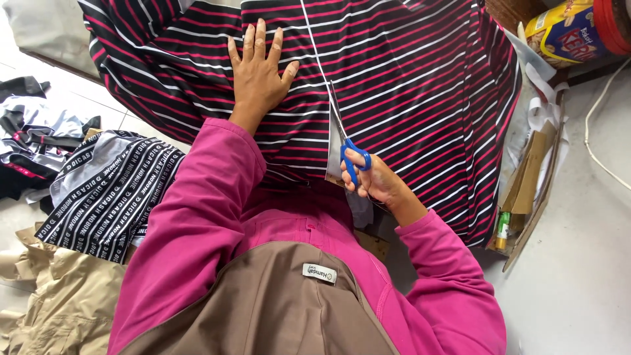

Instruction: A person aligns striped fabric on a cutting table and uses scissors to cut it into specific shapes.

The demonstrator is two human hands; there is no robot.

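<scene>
- The left hand (pixel 257 73) lies flat, palm down and fingers spread apart, pressed on the striped fabric (pixel 407 85); its grip is open, clamped on nothing.
- The right hand (pixel 374 181) has its grip closed through the blue plastic loops of the scissors (pixel 345 141), thumb in one loop and fingers in the other.
- The scissors' slim metal blades point up and away from the right hand, lying along a straight cut line in the cloth, between the two hands.
- The striped fabric is a smooth, thin knit, black with narrow magenta and white stripes; it spreads under both hands and drapes off to the right of the right hand.
- Both arms wear magenta sleeves (pixel 197 217); a tan garment (pixel 263 309) with a small white label hangs below the hands.
- Left of the left hand lies a folded black-and-grey printed cloth (pixel 108 190); below it, crumpled beige fabric (pixel 59 296).
- Farther left sit dark fabric scraps (pixel 26 144) on a pale floor.
- Right of the right hand, flat brown cardboard pieces (pixel 532 177) lean at the cloth's edge, with a small green-capped tube (pixel 503 227) beside them.
- Up and right of the right hand stands a round container (pixel 572 29) with a red lid.
</scene>
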